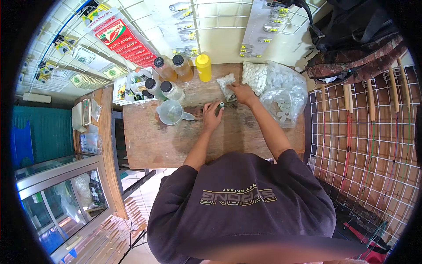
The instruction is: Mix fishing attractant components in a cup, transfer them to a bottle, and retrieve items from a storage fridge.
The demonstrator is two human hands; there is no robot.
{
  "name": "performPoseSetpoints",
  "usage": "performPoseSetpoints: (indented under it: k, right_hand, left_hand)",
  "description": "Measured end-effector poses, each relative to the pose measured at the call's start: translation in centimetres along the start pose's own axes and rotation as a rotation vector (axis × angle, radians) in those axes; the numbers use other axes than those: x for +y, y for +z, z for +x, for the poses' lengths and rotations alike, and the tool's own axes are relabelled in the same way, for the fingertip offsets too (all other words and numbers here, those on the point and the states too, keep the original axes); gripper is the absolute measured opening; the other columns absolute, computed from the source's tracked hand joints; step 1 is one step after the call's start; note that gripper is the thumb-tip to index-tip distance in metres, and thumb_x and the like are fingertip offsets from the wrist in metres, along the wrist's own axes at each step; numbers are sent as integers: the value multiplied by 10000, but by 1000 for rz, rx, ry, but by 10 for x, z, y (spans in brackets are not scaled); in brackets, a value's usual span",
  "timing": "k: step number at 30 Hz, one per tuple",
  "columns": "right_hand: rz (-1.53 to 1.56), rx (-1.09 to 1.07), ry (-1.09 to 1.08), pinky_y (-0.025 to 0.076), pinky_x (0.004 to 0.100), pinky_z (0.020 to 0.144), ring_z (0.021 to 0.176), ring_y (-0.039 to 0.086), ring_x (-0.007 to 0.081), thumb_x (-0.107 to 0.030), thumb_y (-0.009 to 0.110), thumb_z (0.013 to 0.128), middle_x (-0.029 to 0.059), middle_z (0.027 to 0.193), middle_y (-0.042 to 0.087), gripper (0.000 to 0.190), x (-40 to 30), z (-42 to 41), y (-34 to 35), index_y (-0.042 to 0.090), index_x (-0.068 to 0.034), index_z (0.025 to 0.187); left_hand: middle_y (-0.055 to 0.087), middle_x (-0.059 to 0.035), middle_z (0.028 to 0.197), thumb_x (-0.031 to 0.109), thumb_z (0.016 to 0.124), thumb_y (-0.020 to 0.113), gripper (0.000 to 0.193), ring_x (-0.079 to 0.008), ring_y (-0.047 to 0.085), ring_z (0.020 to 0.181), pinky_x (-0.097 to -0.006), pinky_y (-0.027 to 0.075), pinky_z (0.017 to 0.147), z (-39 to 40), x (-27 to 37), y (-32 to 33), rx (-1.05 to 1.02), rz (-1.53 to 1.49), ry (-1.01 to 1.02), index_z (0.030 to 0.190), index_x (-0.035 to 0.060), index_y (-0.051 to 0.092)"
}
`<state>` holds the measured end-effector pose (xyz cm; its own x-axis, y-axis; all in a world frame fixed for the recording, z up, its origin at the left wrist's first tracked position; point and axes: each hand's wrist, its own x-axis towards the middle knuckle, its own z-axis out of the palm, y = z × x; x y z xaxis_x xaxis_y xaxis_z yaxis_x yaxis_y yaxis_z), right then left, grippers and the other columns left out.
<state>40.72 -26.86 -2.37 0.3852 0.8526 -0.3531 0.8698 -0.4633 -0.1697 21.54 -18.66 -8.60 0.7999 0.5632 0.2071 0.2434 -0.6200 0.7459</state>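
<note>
My left hand (212, 115) rests on the wooden table (158, 145), fingers and thumb around a small dark green bottle (221, 105) with a pale rim. Just right of it, my right hand (244, 94) reaches to a small clear plastic bag (226, 81) of white pieces. Its fingertips touch the bag's right side; whether they pinch anything is too small to tell. Behind my right hand lies a larger bag (255, 76) packed with white pieces. Beside that, a big clear plastic bag (286, 85) holds small translucent bottles.
A clear measuring jug (170, 112) stands left of my left hand. Further back are several black-capped bottles (183, 67), a yellow squeeze bottle (203, 68) and a white box (120, 90) of small items. A dark backpack (356, 43) hangs at the right, above a wire grid (359, 132) with rods.
</note>
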Motion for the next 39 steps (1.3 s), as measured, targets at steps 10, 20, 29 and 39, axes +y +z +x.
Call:
performPoseSetpoints:
  k: [10, 20, 29, 39]
  right_hand:
    - [179, 471, 2, 380, 478, 1033, 1287, 420, 346, -58, 611, 768, 105, 1312, 511, 531, -7, -20, 24, 537, -131, 1288]
    - [34, 513, 48, 380, 487, 1029, 1290, 373, 369, -170, 701, 785, 82, 1284, 501, 216, -13, -32, 50, 674, -104, 989]
    - [579, 644, 3, 418, 429, 965, 1126, 483, 363, -76, 707, 744, 121, 1078, 621, 217, -25, -51, 43, 676, -52, 958]
    - [623, 596, -131, 458, 379, 851, 941, 549, 307, -34, 688, 758, 127, 868, 658, 172, -36, -48, 34, 715, -23, 928]
  left_hand:
    - [662, -90, 1131, 183, 849, 696, 335, -287, 516, 1123, -395, 423, 963, -3, 1, 1, 7, -20, -26, 1175, 120, 648]
    - [666, -74, 1089, 185, 833, 690, 330, -280, 532, 1088, -398, 419, 947, -1, 1, 2, 45, -14, 7, 1155, 125, 645]
    - [668, -66, 1070, 173, 828, 707, 335, -279, 537, 1042, -386, 423, 928, 0, 2, -1, 53, -2, 54, 1153, 110, 655]
    - [645, -41, 1098, 167, 823, 711, 350, -273, 514, 1050, -392, 408, 933, 0, 0, 4, 34, 69, 110, 1168, 123, 669]
